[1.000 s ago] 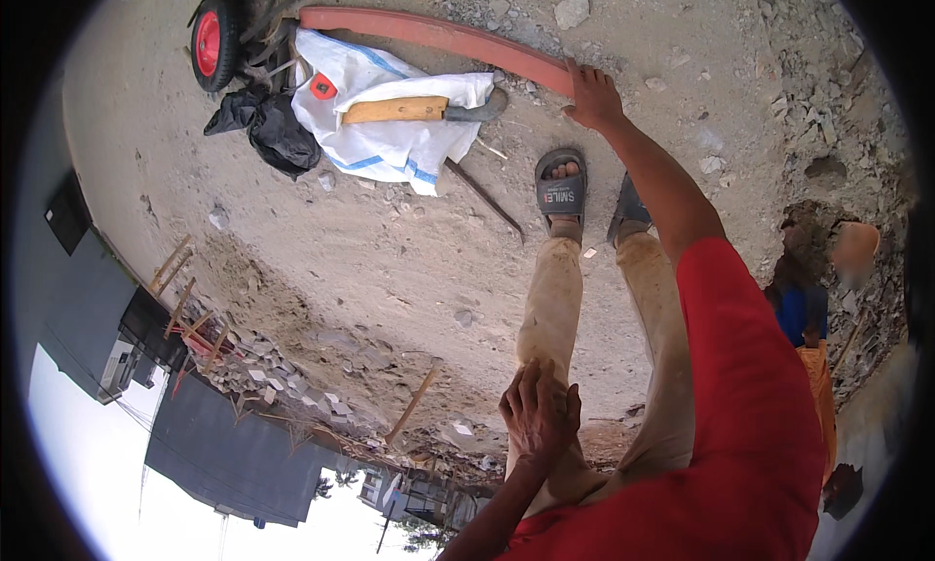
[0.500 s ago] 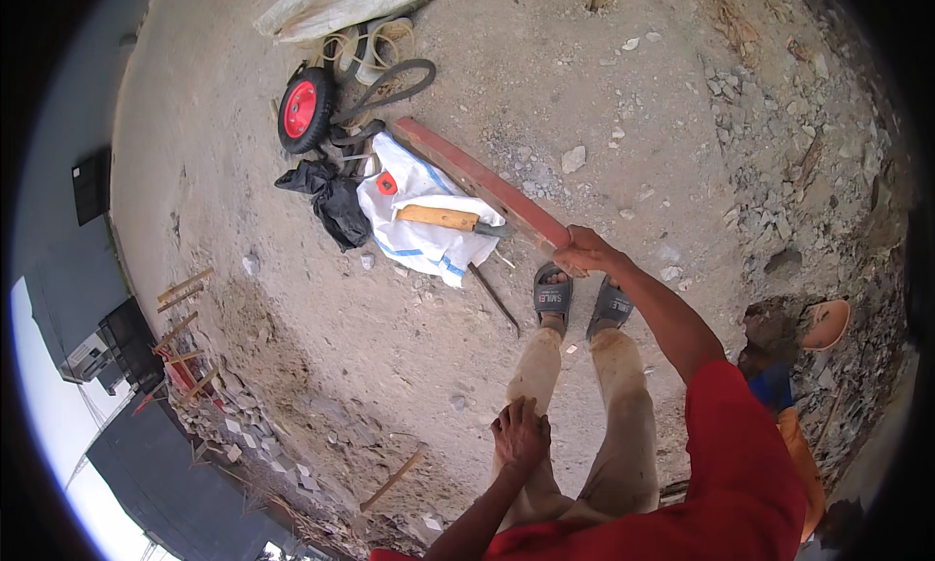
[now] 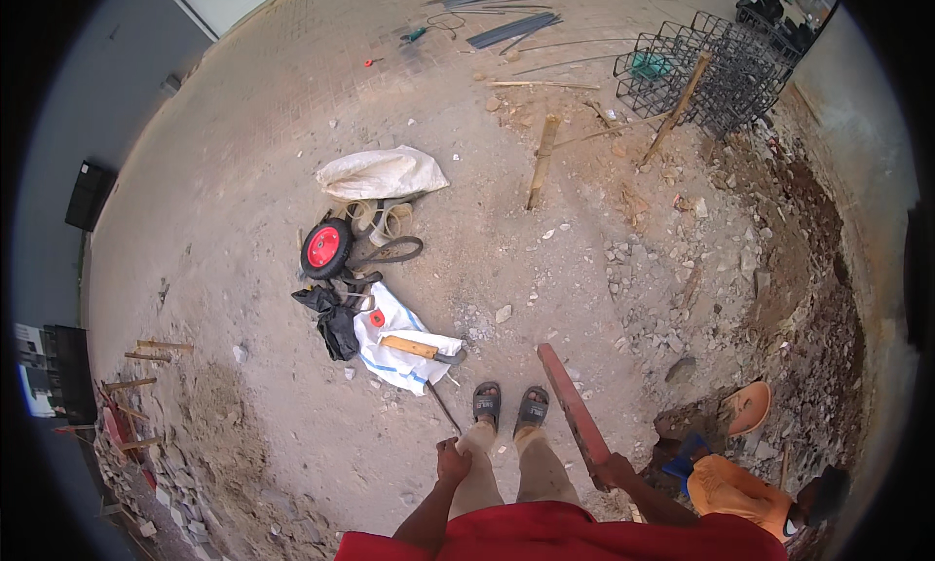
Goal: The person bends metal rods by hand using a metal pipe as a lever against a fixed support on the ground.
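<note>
My right hand (image 3: 614,471) is closed round the near end of a long, straight red bar (image 3: 575,405), which slants forward and left above the ground. My left hand (image 3: 452,461) hangs by my left leg with its fingers curled in; I see nothing in it. Just beyond that hand, a thin dark rod (image 3: 443,409) lies on the ground. Ahead of my feet, a white sack with blue stripes (image 3: 390,366) bears a tool with a wooden handle (image 3: 409,347) and a small red round thing (image 3: 377,318).
Beyond the sack lie a black bag (image 3: 339,333), a red-hubbed wheel (image 3: 326,248) and a pale sack (image 3: 382,174). Wooden stakes (image 3: 542,162) and wire cages (image 3: 716,69) stand farther off. At right, a person in orange (image 3: 735,488) is by an orange basin (image 3: 749,409) and rubble.
The red bar has swung from ahead of me to my right side, still in my right hand. My left hand has come off my leg and curled. The view has tilted up.
</note>
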{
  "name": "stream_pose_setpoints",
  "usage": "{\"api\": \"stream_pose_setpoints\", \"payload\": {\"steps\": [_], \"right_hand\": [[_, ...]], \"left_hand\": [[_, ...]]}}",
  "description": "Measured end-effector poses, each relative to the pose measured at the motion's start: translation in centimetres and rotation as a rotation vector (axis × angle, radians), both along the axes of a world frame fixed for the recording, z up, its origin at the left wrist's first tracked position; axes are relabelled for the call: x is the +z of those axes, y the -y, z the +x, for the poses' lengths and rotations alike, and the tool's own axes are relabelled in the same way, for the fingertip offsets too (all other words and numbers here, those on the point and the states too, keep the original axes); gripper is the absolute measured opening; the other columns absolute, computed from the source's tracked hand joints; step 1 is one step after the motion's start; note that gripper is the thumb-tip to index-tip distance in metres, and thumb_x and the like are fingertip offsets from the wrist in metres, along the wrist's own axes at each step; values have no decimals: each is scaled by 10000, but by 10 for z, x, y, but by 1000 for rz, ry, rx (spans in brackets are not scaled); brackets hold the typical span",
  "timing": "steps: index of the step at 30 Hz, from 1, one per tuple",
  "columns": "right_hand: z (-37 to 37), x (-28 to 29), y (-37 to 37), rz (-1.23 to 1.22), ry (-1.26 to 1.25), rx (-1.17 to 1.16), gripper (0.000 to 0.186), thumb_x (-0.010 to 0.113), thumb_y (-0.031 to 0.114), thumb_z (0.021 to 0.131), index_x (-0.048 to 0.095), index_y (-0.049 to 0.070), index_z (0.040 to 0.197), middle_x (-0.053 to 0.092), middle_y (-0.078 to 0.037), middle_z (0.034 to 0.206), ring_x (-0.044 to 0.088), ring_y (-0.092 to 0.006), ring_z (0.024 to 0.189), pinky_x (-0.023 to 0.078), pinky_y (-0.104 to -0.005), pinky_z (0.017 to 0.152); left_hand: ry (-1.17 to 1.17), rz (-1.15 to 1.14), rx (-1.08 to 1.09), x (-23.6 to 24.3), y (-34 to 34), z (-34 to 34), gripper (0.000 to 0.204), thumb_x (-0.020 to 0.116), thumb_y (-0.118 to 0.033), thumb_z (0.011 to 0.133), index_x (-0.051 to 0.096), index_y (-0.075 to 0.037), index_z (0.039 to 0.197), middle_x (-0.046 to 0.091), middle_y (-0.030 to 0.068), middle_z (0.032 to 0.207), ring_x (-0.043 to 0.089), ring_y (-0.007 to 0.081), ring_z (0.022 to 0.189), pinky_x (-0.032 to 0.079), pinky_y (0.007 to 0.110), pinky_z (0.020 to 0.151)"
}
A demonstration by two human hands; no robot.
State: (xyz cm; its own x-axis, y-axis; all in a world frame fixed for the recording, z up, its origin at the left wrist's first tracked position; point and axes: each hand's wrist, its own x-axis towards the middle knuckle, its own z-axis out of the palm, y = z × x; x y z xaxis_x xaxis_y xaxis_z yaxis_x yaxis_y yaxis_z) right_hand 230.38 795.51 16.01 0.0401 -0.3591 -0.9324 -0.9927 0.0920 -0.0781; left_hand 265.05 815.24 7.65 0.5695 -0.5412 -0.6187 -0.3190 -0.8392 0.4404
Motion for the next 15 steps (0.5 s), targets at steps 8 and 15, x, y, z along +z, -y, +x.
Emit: {"api": "stream_pose_setpoints", "payload": {"steps": [8,15], "right_hand": [[-158,-40,-38,213,-153,-126,640,710,479,648,691,-32,1031,677,-235,1066,671,-328,980,529,-395,815],[-144,5,69,150,-114,-1,642,710,476,646,689,-32,1037,676,-235,1070,670,-327,984,527,-394,818]], "left_hand": [[135,-238,97,74,71,56,436,687,-201,791,585,46,1134,583,272,1092,517,408,1110,450,438,953],[165,-225,-49,66,106,87,463,688,-256,765,610,64,1090,616,298,1044,563,424,1059,463,446,946]]}}
